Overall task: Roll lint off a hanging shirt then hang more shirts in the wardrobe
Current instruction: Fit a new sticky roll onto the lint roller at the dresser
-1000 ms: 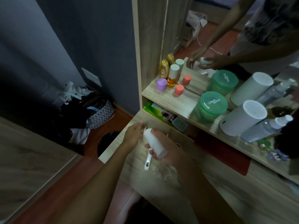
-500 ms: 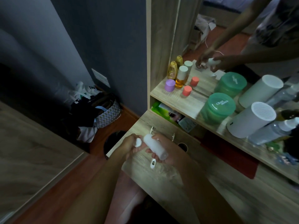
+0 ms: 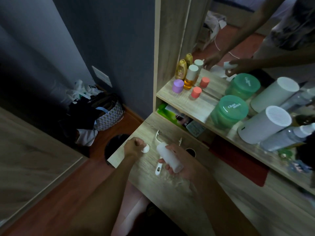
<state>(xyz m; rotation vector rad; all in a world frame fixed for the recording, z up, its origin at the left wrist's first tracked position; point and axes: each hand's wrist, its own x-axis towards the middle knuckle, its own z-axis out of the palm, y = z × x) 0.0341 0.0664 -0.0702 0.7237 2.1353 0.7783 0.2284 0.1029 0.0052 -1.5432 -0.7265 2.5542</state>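
Lid (image 3: 233, 106) reads "Char miss"; right hand (image 3: 180, 160) holds roller (image 3: 168, 157).

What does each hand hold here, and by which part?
The right hand grips the lint roller around its white roll, handle hanging free. The left hand pinches a small round white cap by its edge.

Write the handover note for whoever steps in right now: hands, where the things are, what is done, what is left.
Right hand: grips the lint roller low over the desk, its handle pointing down toward the desk edge.
Left hand: pinches a small white cap just above the desk, apart from the roller.
Done: roller is in hand, cap looks to be off.
Left: no shirt or wardrobe is in view, so rolling lint off the hanging shirt and hanging the other shirts are all still to do. Put the cap down first to free the left hand.
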